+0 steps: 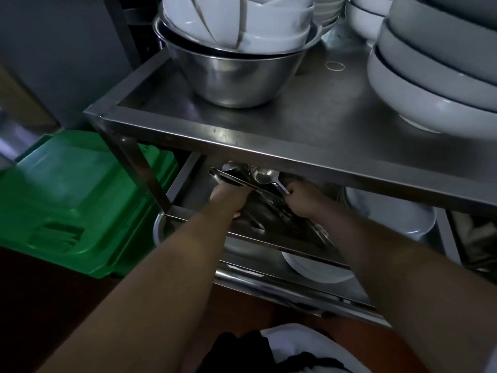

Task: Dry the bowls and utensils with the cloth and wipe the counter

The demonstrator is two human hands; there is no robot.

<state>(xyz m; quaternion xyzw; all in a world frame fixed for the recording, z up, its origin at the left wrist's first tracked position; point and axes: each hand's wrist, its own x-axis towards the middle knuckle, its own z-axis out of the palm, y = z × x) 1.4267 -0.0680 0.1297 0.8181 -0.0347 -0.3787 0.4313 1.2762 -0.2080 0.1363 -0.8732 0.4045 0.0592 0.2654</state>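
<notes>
Steel shelving loaded with glazed white crockery beside green plastic.

The rack's top shelf (309,122) is brushed metal, dull and scuffed; the mixing bowl (228,74) on it is shinier steel. Stacked white bowls (430,84) look smooth, glossy ceramic. Utensils (258,179) below gleam metallic. The green crate (80,200) is moulded, semi-gloss plastic.

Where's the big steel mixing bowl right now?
In the head view, the steel mixing bowl sits at the upper left of the top shelf, holding stacked white bowls, left of the large white bowl stack.
</notes>
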